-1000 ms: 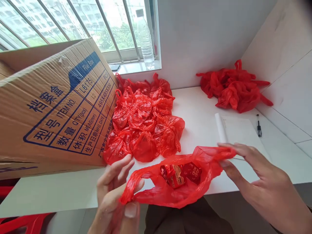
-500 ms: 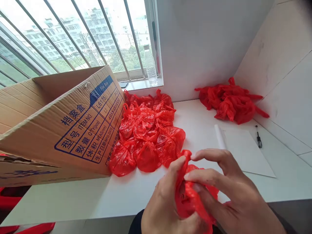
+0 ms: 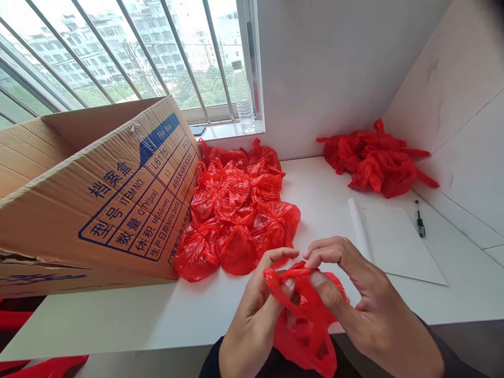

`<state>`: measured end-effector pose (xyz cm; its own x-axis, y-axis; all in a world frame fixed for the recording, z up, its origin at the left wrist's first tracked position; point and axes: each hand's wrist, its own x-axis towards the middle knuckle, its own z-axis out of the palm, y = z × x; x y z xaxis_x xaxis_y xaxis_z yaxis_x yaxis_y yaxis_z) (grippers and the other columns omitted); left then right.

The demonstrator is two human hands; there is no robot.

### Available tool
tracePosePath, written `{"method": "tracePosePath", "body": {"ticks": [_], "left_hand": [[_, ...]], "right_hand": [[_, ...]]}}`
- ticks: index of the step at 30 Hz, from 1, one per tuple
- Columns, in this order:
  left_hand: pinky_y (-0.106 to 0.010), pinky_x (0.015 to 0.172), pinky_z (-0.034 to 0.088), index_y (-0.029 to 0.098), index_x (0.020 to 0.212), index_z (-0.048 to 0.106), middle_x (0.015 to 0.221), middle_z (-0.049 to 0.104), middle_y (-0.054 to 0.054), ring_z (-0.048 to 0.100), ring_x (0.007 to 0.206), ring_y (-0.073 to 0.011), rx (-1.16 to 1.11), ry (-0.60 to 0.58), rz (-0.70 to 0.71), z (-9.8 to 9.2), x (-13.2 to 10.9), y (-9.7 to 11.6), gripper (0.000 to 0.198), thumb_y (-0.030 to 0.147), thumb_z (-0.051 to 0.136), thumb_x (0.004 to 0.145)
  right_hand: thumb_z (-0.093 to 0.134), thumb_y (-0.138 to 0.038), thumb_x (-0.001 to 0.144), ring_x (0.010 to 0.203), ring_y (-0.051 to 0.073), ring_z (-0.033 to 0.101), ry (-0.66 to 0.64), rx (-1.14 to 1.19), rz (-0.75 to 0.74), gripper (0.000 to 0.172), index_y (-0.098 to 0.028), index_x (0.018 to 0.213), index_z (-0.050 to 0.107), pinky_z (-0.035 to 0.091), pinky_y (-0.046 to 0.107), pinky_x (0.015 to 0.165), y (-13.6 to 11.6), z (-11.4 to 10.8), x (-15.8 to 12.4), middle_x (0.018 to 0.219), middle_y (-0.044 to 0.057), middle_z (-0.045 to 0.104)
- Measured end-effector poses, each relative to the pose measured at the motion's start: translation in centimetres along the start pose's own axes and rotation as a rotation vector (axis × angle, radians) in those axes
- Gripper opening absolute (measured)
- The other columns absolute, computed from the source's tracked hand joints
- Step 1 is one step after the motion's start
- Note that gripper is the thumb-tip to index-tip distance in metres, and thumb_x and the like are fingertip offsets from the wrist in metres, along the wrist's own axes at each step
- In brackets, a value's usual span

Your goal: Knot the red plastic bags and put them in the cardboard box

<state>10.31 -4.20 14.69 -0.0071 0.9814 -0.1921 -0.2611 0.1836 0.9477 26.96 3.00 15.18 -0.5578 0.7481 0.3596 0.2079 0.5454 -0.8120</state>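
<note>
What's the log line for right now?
left hand: pinches red bag | right hand: pinches red bag | nearby: tied bags, cardboard box

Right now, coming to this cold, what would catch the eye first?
A red plastic bag is pinched between the left hand and right hand, low centre. Behind it a cluster of tied red bags lies beside a blue-printed cardboard box at left; a looser red heap sits far right by the wall.

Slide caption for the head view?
The left hand and right hand grip a red bag beside a pile of tied bags.
</note>
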Motion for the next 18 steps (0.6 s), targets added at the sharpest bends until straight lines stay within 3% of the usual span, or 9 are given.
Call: {"method": "tracePosePath", "body": {"ticks": [5, 8, 10, 13, 16, 18], "left_hand": [[-0.023, 0.081, 0.049, 0.026, 0.126, 0.065, 0.110, 0.068, -0.004, 0.062, 0.102, -0.0196, -0.185, -0.032, -0.024, -1.5, 0.0, -0.9, 0.036, 0.035, 0.060, 0.091], [-0.032, 0.098, 0.048, 0.030, 0.136, 0.058, 0.129, 0.064, -0.004, 0.060, 0.114, -0.0248, -0.186, -0.098, -0.013, -1.5, -0.8, -1.2, 0.053, 0.035, 0.067, 0.084], [-0.034, 0.103, 0.046, 0.032, 0.140, 0.055, 0.136, 0.060, -0.005, 0.057, 0.120, -0.0264, -0.104, -0.029, -0.004, -1.2, -1.2, -1.3, 0.059, 0.038, 0.072, 0.083], [-0.028, 0.086, 0.053, 0.027, 0.131, 0.063, 0.116, 0.068, -0.007, 0.064, 0.096, -0.0197, -0.051, 0.159, -0.029, -0.7, -1.0, -1.4, 0.045, 0.047, 0.064, 0.091], [-0.023, 0.065, 0.051, 0.021, 0.121, 0.069, 0.078, 0.068, -0.003, 0.059, 0.063, -0.0119, -0.165, 0.188, -0.121, -0.6, 0.0, -1.3, 0.042, 0.051, 0.057, 0.095], [-0.022, 0.067, 0.051, 0.020, 0.118, 0.069, 0.077, 0.067, -0.003, 0.061, 0.067, -0.0124, -0.263, 0.189, -0.137, -0.7, 0.5, -1.1, 0.040, 0.050, 0.057, 0.095]], "right_hand": [[0.062, -0.018, 0.092, 0.106, 0.013, 0.057, -0.016, -0.037, -0.091, 0.012, -0.024, 0.100, 0.056, 0.047, 0.026, 0.091, 0.1, 1.0, -0.1, 0.105, -0.001, 0.059], [0.062, -0.015, 0.093, 0.096, 0.013, 0.057, -0.013, -0.054, -0.088, 0.010, -0.023, 0.097, 0.057, 0.047, 0.028, 0.085, 0.6, 1.3, 0.0, 0.097, -0.001, 0.060], [0.063, -0.015, 0.093, 0.094, 0.014, 0.056, -0.014, -0.043, -0.083, 0.010, -0.023, 0.097, 0.057, 0.047, 0.029, 0.083, 0.9, 1.4, 0.1, 0.095, -0.001, 0.061], [0.062, -0.018, 0.095, 0.094, 0.012, 0.058, -0.019, 0.011, -0.066, 0.007, -0.023, 0.097, 0.058, 0.047, 0.026, 0.083, 0.7, 1.2, 0.1, 0.095, -0.002, 0.061], [0.062, -0.022, 0.096, 0.086, 0.009, 0.060, 0.068, 0.058, -0.022, 0.005, -0.025, 0.096, 0.059, 0.048, 0.021, 0.078, 0.1, 0.7, -0.2, 0.089, -0.005, 0.061], [0.064, -0.023, 0.095, 0.080, 0.008, 0.060, 0.106, 0.069, -0.008, 0.005, -0.026, 0.095, 0.059, 0.048, 0.020, 0.073, -0.3, 0.4, -0.5, 0.086, -0.006, 0.061]]}}
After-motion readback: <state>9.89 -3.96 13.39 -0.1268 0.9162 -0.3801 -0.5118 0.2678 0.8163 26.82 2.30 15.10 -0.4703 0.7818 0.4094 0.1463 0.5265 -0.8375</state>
